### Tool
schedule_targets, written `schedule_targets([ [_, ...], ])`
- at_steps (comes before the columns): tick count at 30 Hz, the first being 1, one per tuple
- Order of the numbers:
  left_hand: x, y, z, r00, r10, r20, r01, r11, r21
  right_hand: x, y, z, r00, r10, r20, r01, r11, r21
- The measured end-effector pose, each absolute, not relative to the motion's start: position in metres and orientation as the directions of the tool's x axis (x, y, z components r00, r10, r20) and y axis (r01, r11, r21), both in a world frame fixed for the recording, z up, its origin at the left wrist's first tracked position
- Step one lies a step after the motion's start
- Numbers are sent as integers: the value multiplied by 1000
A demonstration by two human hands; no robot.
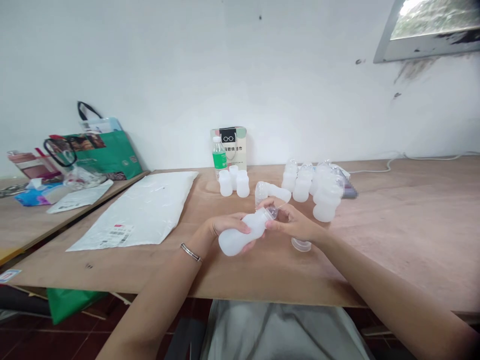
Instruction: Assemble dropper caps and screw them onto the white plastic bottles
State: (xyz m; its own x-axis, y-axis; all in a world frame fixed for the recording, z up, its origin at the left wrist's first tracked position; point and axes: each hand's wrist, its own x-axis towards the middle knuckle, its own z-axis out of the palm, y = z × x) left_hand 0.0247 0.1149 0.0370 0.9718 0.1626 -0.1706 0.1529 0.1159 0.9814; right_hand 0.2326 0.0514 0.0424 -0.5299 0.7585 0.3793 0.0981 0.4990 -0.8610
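Observation:
My left hand (pixel 233 222) is closed around the body of a frosted white baby bottle (pixel 236 240), which is tilted with its neck up to the right. At the neck, my right hand (pixel 298 223) has its thumb and fingers closed round the collar below a clear teat-like top (pixel 272 213). Part of that top is hidden by the fingers. Just behind my hands lies another frosted bottle (pixel 280 193) on its side, touching or close to a clear cover (pixel 261 192). A clear round cap (pixel 301 244) rests on the table below my right wrist.
Several bottles with clear covers (pixel 301 185) stand at the back right. Three uncovered white bottles (pixel 225 184) are beside a green-labelled water bottle (pixel 219 155) and a paper bag (pixel 240 145). A white mailing bag (pixel 142 210) lies left on the wooden table (pixel 405 225).

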Motion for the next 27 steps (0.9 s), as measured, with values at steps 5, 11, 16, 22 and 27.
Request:
schedule_targets([
  [5,25,116,36,959,201,-201,203,11,979,231,57,35,-437,830,347,205,468,-860],
  [11,32,111,39,911,380,-162,234,-149,961,227,64,20,-273,908,319,283,393,-875],
  [16,27,113,46,888,456,-66,160,-171,972,226,54,26,-293,860,417,103,462,-881],
  [22,24,114,47,902,431,-15,117,-211,970,225,52,35,-382,790,480,-186,443,-877],
  [27,22,115,47,831,544,114,17,-230,973,225,60,31,-222,806,549,-214,509,-833],
])
